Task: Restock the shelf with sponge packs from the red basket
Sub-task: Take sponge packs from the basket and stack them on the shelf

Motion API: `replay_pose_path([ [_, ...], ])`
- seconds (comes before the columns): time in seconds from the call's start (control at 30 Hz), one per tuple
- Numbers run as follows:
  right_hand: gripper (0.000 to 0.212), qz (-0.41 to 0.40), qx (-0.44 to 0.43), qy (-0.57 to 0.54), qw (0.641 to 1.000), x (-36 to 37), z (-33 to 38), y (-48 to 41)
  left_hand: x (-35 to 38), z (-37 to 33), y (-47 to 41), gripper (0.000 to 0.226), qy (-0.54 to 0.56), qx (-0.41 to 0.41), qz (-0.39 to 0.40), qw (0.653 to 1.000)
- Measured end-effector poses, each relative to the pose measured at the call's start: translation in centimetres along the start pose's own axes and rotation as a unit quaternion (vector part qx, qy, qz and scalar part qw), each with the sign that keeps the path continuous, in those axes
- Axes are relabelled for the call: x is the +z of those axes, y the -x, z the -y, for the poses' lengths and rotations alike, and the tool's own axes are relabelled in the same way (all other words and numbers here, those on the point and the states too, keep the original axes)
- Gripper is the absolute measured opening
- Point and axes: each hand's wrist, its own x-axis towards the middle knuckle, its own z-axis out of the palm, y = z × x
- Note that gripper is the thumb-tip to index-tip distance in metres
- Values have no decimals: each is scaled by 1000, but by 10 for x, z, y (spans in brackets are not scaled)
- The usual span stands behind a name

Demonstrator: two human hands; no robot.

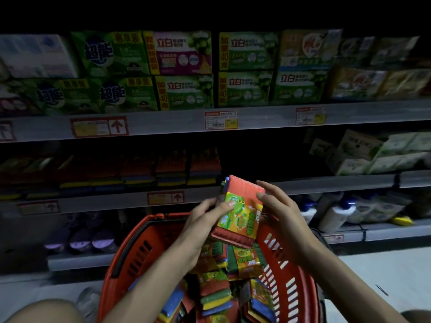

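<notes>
Item: one shrink-wrapped sponge pack (pixel 238 210), held between both hands above the far rim of the basket, level with the edge of the sponge shelf. We record its left side in the left hand (pixel 201 221) and its upper right corner in the right hand (pixel 283 209). It is a rectangular block tilted slightly to the right, with a red ribbed sponge on top, a yellow and green printed label across the front, and a further red layer along the lower edge. A blue corner shows at its top left. The left hand grips it with the thumb laid across the label and the fingers curled behind, out of our sight. The right hand pinches the corner between its thumb on the front face and its index finger along the top, with the remaining fingers nearly straight beside the pack. Both bare forearms rise from the lower corners and converge over the basket. Beneath them is the red slotted plastic shopping basket (pixel 291 283), which holds loose sponge packs (pixel 221 297) in red, green, yellow and blue, lying at mixed angles. Behind is the grey metal shelf (pixel 326 183), which carries dim stacks of matching sponges (pixel 168 169) to the left, with a dark gap directly behind the held pack. On the shelf above are rows of green detergent boxes (pixel 186 89), with red-bordered price tags (pixel 221 120) on the rail. At lower right are white bottles (pixel 333 213).
</notes>
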Motion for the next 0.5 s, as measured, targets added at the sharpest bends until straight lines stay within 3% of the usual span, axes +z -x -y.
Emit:
replay_pose_path([
  [0.17,51,27,-2,44,999,-17,1,5,-2,-5,-3,49,-86,0,61,994],
  [0.3,55,65,24,58,996,-27,4,7,0,-6,-3,53,-67,22,19,997],
  [0.5,34,-30,57,-16,998,-32,0,7,-3,-2,-5,55,-27,64,-73,995],
])
